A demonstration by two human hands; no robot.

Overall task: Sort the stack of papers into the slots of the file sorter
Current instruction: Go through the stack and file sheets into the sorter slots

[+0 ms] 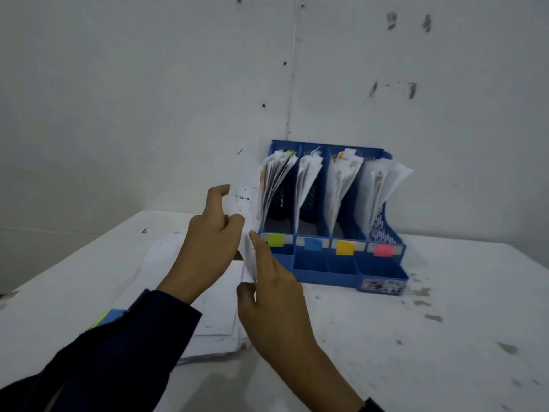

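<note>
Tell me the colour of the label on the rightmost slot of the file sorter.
Pink label, seen in the head view.

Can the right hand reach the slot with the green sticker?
Probably yes. The right hand is just in front of the green-tagged slot, nothing lies between, though it holds a paper together with the left hand.

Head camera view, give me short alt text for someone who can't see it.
Two hands, left and right, hold a sheet of paper upright before a blue file sorter whose four colour-tagged slots hold papers. A paper stack lies on the white table.
</note>
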